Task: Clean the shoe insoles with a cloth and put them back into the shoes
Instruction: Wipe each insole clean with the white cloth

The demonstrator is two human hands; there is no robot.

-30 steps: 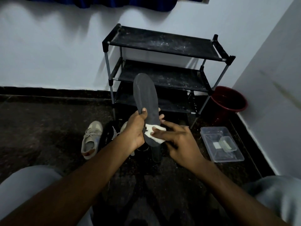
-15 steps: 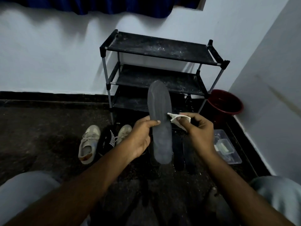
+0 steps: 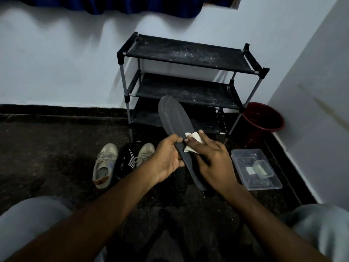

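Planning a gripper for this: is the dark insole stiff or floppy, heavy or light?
Probably fairly stiff: the left hand grips the insole near its middle, yet its free upper end stands without drooping. Likely light: one hand holds it aloft. The right hand holds the cloth against it with no visible bend.

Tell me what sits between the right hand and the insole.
The white cloth, which the right hand holds against the insole while the left hand grips it. The head view shows this.
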